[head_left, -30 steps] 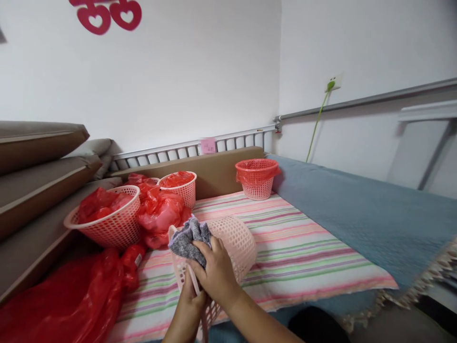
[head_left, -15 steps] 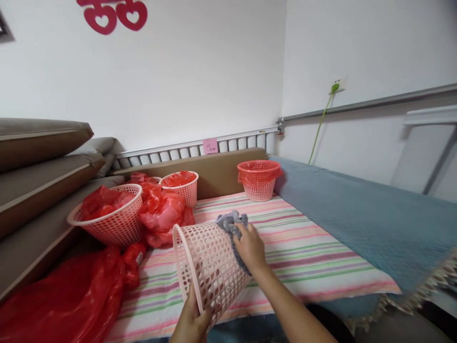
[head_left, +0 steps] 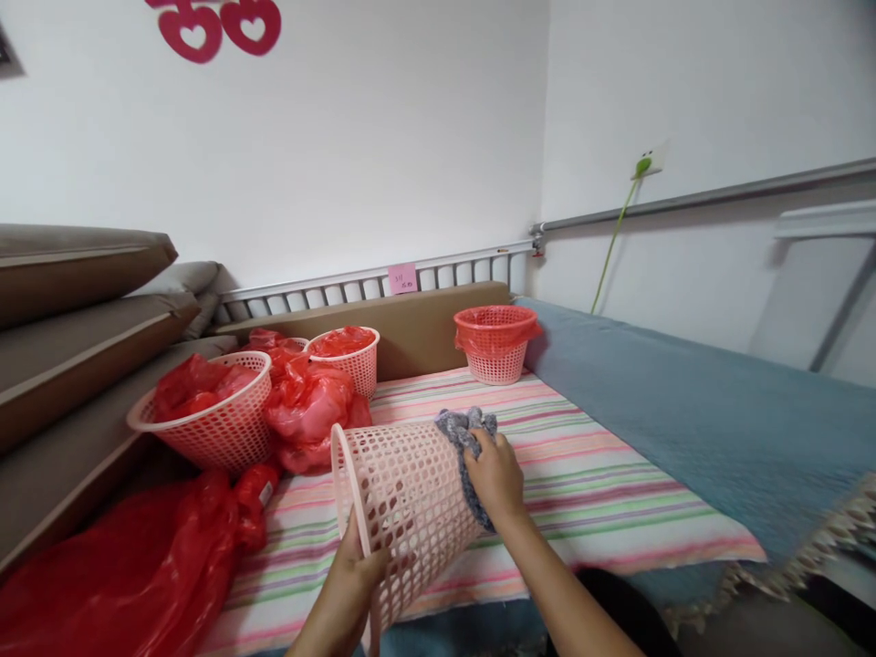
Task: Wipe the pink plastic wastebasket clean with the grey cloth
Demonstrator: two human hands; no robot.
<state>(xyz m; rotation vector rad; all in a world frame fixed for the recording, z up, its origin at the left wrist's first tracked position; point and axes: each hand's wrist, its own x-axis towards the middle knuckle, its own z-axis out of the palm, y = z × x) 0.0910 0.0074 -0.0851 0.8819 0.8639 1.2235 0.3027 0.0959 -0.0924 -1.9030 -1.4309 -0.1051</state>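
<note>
A pale pink perforated plastic basket [head_left: 411, 502] lies tipped on its side above the striped cloth [head_left: 581, 474], its open rim to the left. My left hand [head_left: 349, 579] grips that rim at the lower left, thumb on the outside and the other fingers hidden inside. With my right hand [head_left: 496, 474] I hold a grey fuzzy cloth [head_left: 472, 433] pressed against the basket's base end. Part of this cloth hangs down along the base.
Left of the basket are a red plastic bag [head_left: 137, 566], a bunched red bag [head_left: 311, 411] and lined pink baskets [head_left: 239, 420]. Another basket with a red liner [head_left: 496, 351] stands at the back right. Stacked cushions [head_left: 68, 338] border the left side.
My right hand and the grey cloth have shifted right toward the basket's base end. My left hand has slid slightly left and up along the rim, and the basket has turned a little.
</note>
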